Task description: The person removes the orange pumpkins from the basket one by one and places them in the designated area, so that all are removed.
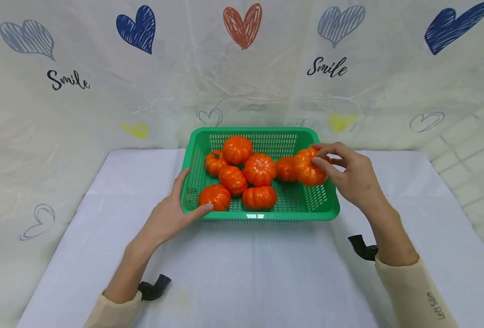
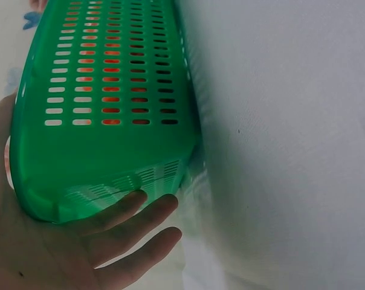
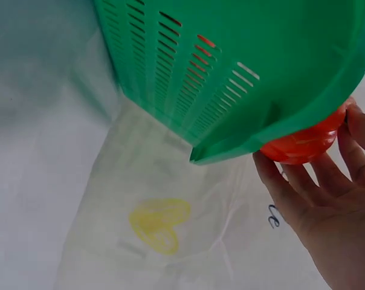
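Note:
A green slotted plastic basket (image 1: pixel 254 216) holds several small orange toy pumpkins, among them a ribbed one (image 1: pixel 260 169) near the middle. My left hand (image 1: pixel 168 217) grips the basket's left end at the near corner, its thumb along the front rim; in the left wrist view its fingers lie against the outer wall (image 2: pixel 98 157). At the right end, my right hand (image 1: pixel 354 175) pinches a larger pumpkin (image 1: pixel 307 169) between thumb and fingers, at rim height. The right wrist view shows that pumpkin (image 3: pixel 303 145) partly hidden behind the basket rim.
Under the basket lies a white-covered table (image 1: pixel 250 273). Behind it hangs a pale sheet (image 1: pixel 282 86) printed with hearts and the word Smile. A black strap (image 1: pixel 155 288) sticks out at the left wrist, another strap (image 1: pixel 362 248) at the right.

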`<state>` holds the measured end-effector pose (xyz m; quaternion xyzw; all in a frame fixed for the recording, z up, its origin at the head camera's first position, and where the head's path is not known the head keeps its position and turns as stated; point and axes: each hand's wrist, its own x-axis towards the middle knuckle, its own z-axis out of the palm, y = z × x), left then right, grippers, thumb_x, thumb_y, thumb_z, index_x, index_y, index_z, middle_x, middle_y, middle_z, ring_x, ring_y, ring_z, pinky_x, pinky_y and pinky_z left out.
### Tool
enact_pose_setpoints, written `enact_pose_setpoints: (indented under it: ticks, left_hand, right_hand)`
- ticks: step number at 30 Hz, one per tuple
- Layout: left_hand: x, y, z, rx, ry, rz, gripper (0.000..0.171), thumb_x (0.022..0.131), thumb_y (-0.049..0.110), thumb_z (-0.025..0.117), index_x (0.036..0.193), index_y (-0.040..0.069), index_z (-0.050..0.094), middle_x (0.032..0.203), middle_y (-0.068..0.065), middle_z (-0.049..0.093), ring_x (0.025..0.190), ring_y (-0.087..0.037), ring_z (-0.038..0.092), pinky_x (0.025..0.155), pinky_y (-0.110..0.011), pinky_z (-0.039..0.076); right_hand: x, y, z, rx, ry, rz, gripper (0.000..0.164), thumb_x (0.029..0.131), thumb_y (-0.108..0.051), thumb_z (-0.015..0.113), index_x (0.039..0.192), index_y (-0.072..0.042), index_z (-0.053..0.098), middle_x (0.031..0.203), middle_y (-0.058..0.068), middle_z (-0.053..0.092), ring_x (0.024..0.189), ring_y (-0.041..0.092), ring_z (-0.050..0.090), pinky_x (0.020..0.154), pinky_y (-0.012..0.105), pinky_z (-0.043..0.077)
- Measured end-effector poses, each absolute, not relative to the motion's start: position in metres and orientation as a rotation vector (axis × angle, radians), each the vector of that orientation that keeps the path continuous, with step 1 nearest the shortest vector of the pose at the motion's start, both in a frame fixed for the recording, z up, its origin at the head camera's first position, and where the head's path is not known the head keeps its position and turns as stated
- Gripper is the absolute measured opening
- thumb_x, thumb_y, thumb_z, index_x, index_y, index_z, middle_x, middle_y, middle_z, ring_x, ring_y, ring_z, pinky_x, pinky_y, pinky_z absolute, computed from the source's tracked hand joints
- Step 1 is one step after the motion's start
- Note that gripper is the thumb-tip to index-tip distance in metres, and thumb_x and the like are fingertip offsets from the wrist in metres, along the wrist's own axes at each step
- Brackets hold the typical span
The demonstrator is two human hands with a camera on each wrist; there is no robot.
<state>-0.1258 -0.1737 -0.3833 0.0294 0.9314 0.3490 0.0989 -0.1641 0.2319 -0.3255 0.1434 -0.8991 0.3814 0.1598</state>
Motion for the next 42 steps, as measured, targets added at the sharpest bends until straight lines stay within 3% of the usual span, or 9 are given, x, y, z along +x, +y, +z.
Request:
enact_pose_setpoints:
  ticks: [3,5,18,27,34,42]
  left_hand:
    - [-0.126,-0.173,-0.383,0.089,2.759,1.031,0.11,0.085,0.08,0.063,0.166,0.042,-0.001,0.146,-0.025,0.059,0.118,-0.041,0.067,0.089,-0.053,0.056]
    - [-0.126,-0.173,-0.383,0.09,2.758,1.034,0.11,0.085,0.08,0.063,0.166,0.042,-0.001,0.146,-0.024,0.059,0.118,-0.042,0.067,0.089,-0.053,0.056]
    - [-0.127,-0.173,-0.382,0.097,2.761,1.051,0.11,0.086,0.078,0.064,0.166,0.041,-0.001,0.149,-0.023,0.057,0.119,-0.042,0.066,0.09,-0.055,0.056]
    - [-0.128,-0.173,-0.383,0.1,2.765,1.049,0.109,0.086,0.079,0.063,0.166,0.041,-0.001,0.149,-0.024,0.057,0.121,-0.043,0.066,0.092,-0.057,0.056]
    - [-0.127,-0.174,-0.382,0.091,2.763,1.04,0.109,0.087,0.078,0.063,0.167,0.039,-0.001,0.149,-0.024,0.057,0.119,-0.042,0.066,0.091,-0.056,0.056]
    - [-0.126,-0.174,-0.384,0.083,2.749,1.059,0.11,0.086,0.079,0.063,0.166,0.041,-0.001,0.151,-0.023,0.055,0.122,-0.043,0.065,0.093,-0.058,0.055]
  right_hand:
    - [-0.165,0.237,-0.323,0.374,-2.57,1.097,0.014,0.099,-0.02,0.073,0.107,-0.009,0.071,0.13,0.006,0.074,0.114,-0.017,0.055,0.095,0.007,0.049]
    - [-0.166,0.24,-0.323,0.346,-2.567,1.119,0.016,0.098,-0.022,0.073,0.108,-0.01,0.072,0.131,0.007,0.074,0.113,-0.019,0.054,0.093,0.003,0.047]
    - [-0.177,0.267,-0.324,0.193,-2.558,1.164,0.03,0.101,-0.03,0.07,0.121,-0.008,0.071,0.133,0.009,0.072,0.116,-0.01,0.058,0.086,0.001,0.047]
    - [-0.184,0.286,-0.328,0.062,-2.577,1.107,0.041,0.102,-0.043,0.065,0.124,-0.009,0.07,0.136,0.0,0.072,0.116,-0.006,0.06,0.084,0.002,0.045]
    - [-0.192,0.301,-0.337,-0.033,-2.57,1.094,0.045,0.102,-0.047,0.063,0.125,-0.009,0.07,0.133,-0.006,0.072,0.112,-0.01,0.057,0.083,0.004,0.045]
    - [-0.205,0.319,-0.349,-0.23,-2.588,1.102,0.045,0.103,-0.052,0.057,0.127,-0.016,0.068,0.143,-0.003,0.066,0.131,0.016,0.058,0.093,0.018,0.05]
